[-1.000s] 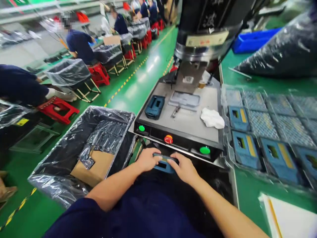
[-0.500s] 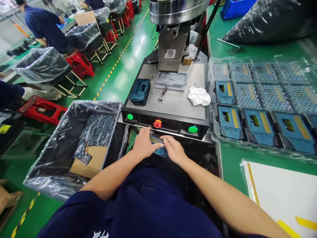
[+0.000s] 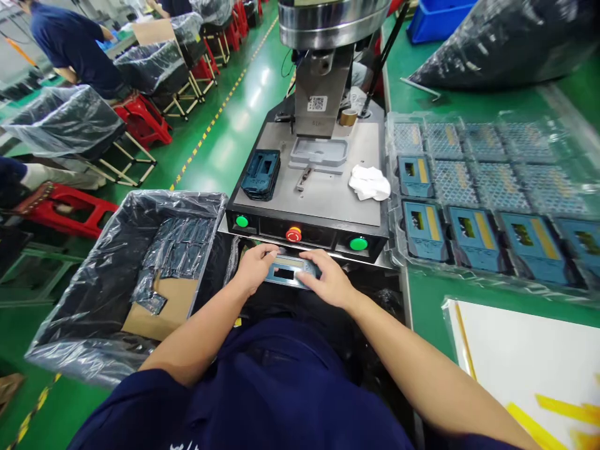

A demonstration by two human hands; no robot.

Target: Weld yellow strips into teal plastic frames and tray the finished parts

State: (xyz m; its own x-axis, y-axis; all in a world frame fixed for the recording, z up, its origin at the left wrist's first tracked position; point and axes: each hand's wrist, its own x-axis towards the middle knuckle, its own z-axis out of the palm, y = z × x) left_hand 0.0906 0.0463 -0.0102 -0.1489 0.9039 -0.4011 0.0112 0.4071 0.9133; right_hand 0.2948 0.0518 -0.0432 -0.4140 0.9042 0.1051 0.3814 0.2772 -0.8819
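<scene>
Between my hands is a blue-grey plastic panel (image 3: pixel 285 274) with a dark rectangular window and a yellowish strip. My left hand (image 3: pixel 255 267) grips its left end, and my right hand (image 3: pixel 328 278) holds the right end, thumb across the face. The panel is just in front of the press machine's front edge, below a red emergency stop button (image 3: pixel 294 234) and between two green buttons (image 3: pixel 359 244). On the metal plate above, a grey fixture (image 3: pixel 319 153) sits under the press head (image 3: pixel 317 103). Left of it lies a stack of dark blue panels (image 3: pixel 261 175).
A white cloth (image 3: pixel 369 183) and a small metal latch (image 3: pixel 304 178) lie on the plate. Right, a clear tray (image 3: pixel 422 269) holds similar panels. Left stands a plastic-lined bin (image 3: pixel 107 281) with wrapped parts. A person (image 3: pixel 70 44) sits further back.
The panel has been turned so its window and strip now face up toward me. My hands have moved apart to its two ends. The whole view has shifted slightly.
</scene>
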